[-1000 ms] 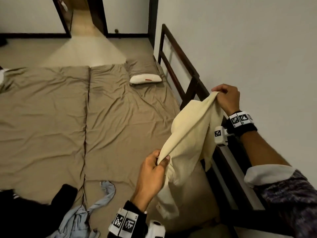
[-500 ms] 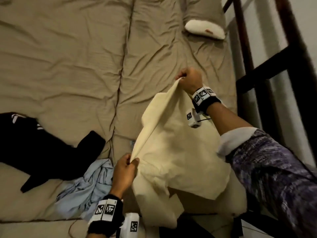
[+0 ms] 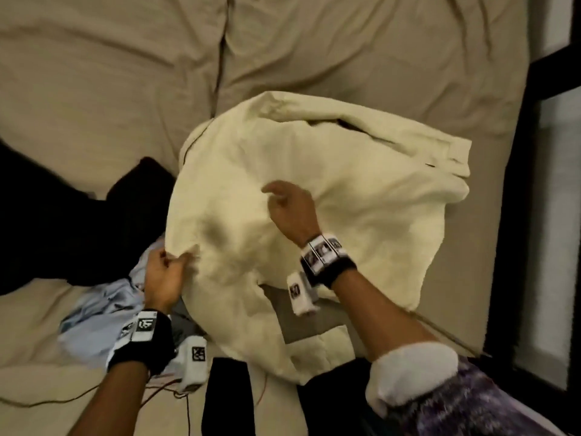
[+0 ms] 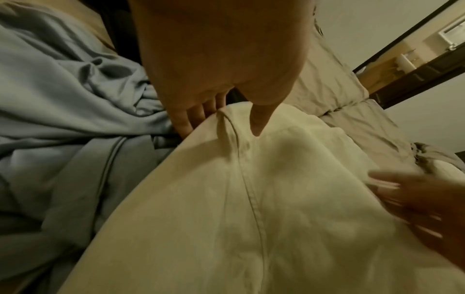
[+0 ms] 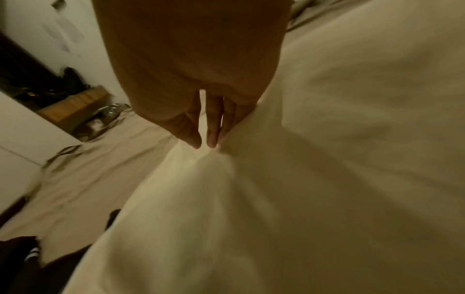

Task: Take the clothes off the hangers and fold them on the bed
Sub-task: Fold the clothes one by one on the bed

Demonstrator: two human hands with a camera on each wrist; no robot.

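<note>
A cream shirt (image 3: 330,196) billows over the tan bed (image 3: 94,73), puffed with air and lying near the bed's right side, its collar end toward the dark bed frame (image 3: 515,184). No hanger shows on it in any view, so it appears ready for spreading and folding.

The left hand (image 3: 163,278) pinches the shirt's near edge between thumb and fingers (image 4: 183,121), seemingly to anchor that side while the cloth settles. The right hand (image 3: 292,209) reaches across the middle of the shirt with fingers (image 5: 214,127) straight and loose, holding nothing; the right wrist view shows their tips touching the fabric, probably to press out the trapped air and flatten it.

Three garments are in view: the cream shirt, a crumpled light blue garment (image 3: 100,313) just beside the left hand and partly under the shirt's edge, and a black garment (image 3: 78,221) lying farther left on the bed. Neither of the other two looks folded. Two hands are at work, each with a marked black wristband (image 3: 323,259) and a small white camera unit. Thin cables (image 3: 176,391) trail across the near edge of the bed.
</note>
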